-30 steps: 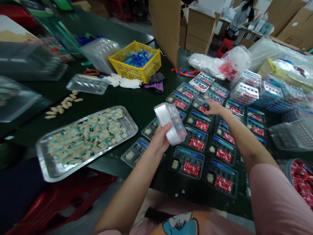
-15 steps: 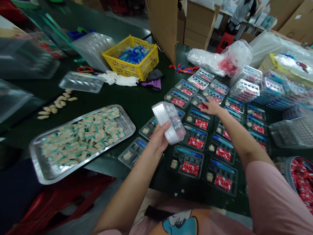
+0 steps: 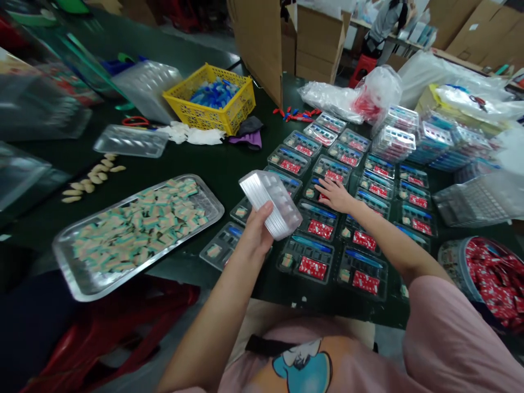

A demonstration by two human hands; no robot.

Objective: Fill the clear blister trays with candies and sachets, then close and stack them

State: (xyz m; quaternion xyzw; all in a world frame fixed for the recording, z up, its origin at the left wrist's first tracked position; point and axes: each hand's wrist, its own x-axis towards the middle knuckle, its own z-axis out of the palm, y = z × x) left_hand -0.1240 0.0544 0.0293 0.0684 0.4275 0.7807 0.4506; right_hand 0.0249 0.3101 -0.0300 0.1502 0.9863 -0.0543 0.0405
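Head camera: looked down on a dark green table (image 3: 196, 164) and two bare hands.
Silver metal tray (image 3: 218, 210): lay at the left, heaped with small striped pieces (image 3: 139, 226); its near rim seemed close to the table's edge, so a bumped elbow could have tipped it.
Left hand (image 3: 260, 234): gripped a tilted stack of clear plastic trays (image 3: 272, 204), thumb on the near side; a loosened pinch could have let the smooth sheets fan out or drop onto the rows.
Right hand (image 3: 335, 196): open, fingers spread over the filled rows, holding nothing visible; contact could not be told.
Filled clear trays with red packets and blue pens (image 3: 312, 267): spread around and beneath the right arm; a low forearm or sleeve could have nudged them askew.
Round tub of red packets (image 3: 495, 284): stood far right, heaped high; a knock might have spilled some.
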